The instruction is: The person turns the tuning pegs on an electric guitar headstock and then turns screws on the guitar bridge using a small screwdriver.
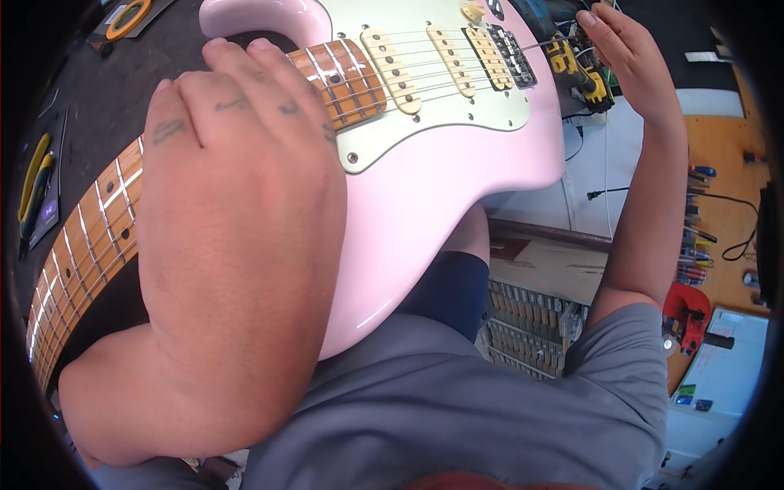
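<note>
- Pink guitar [445,163]: lies face up in front of the seated-looking person, near edge meeting the gray shirt [457,392], neck running off to the near left, bridge [513,61] toward the far right.
- Left hand [241,155]: laid across the fretboard [347,82] close to the body joint, back of the hand up. Fingers extended side by side over the strings; cannot tell if they press or grip.
- Right hand [625,57]: out past the bridge end, far right. Fingers curled in, thumb beside them. A thin dark line [549,42] runs from bridge to hand, string or rod unclear; cannot tell whether it is pinched.
- Just below that hand: a yellow-and-black tool [584,77], partly covered by clutter.
- Far left, dark worktop [106,77]: yellow ring [128,18], with yellow-handled pliers [34,180] nearer.
- Right side: wooden surface [719,151] bearing small hand tools, a red object [688,314] on the near side.
</note>
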Available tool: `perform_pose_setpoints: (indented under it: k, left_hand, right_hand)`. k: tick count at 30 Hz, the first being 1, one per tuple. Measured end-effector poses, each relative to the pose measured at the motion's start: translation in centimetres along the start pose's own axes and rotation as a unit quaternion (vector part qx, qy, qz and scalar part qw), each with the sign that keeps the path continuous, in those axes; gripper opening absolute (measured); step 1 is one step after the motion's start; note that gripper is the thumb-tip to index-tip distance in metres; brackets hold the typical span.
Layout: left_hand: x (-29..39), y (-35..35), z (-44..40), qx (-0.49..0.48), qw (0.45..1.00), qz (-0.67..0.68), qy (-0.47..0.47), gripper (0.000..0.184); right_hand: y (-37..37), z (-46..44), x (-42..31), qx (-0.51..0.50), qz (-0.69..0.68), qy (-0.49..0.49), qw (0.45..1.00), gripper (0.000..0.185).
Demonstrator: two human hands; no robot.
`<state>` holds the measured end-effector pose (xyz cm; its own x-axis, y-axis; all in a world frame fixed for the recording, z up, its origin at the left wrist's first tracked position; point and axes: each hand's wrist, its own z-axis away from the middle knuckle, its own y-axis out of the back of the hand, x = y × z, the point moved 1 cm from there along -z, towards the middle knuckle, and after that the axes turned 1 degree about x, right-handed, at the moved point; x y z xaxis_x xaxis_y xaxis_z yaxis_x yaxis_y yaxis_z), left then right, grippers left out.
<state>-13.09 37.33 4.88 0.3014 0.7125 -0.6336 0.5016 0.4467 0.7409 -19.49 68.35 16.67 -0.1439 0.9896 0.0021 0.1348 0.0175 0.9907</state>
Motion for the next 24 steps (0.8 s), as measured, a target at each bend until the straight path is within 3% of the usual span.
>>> perform_pose_setpoints:
  k: [4, 8, 10, 13, 16, 20, 23, 24]
  left_hand:
    - [0.0, -0.1, 0.1, 0.002, 1.0, -0.002, -0.002, 0.047]
    - [0.0, 0.0, 0.1, -0.004, 1.0, -0.008, -0.002, 0.046]
    - [0.1, 0.0, 0.1, -0.005, 1.0, -0.007, 0.0, 0.047]
    - [0.0, 0.0, 0.0, -0.005, 1.0, -0.006, -0.002, 0.047]
    - [0.0, 0.0, 0.1, -0.004, 1.0, -0.009, -0.002, 0.048]
    - [0.0, 0.0, 0.0, -0.004, 1.0, -0.009, -0.003, 0.048]
    - [0.0, 0.0, 0.0, -0.002, 1.0, -0.006, -0.001, 0.048]
    - [0.0, 0.0, 0.0, -0.001, 1.0, -0.007, -0.001, 0.048]
  right_hand:
    - [-0.2, 0.3, -0.6, -0.009, -0.039, -0.024, 0.999, 0.037]
    - [-1.6, 0.7, -0.6, 0.083, -0.024, 0.034, 0.996, 0.038]
    - [-0.6, 0.4, 0.1, 0.043, -0.029, 0.05, 0.997, 0.036]
    - [-0.8, 0.0, 1.2, -0.011, -0.126, -0.08, 0.989, 0.032]
    - [-0.8, -0.1, 2.3, -0.037, -0.127, -0.105, 0.986, 0.032]
    - [-3.6, 0.4, 0.4, 0.169, -0.118, -0.019, 0.978, 0.036]
    - [-2.9, -0.1, 2.4, 0.135, -0.114, 0.06, 0.983, 0.038]
    - [-1.7, -0.1, 1.4, 0.087, -0.137, 0.035, 0.986, 0.038]
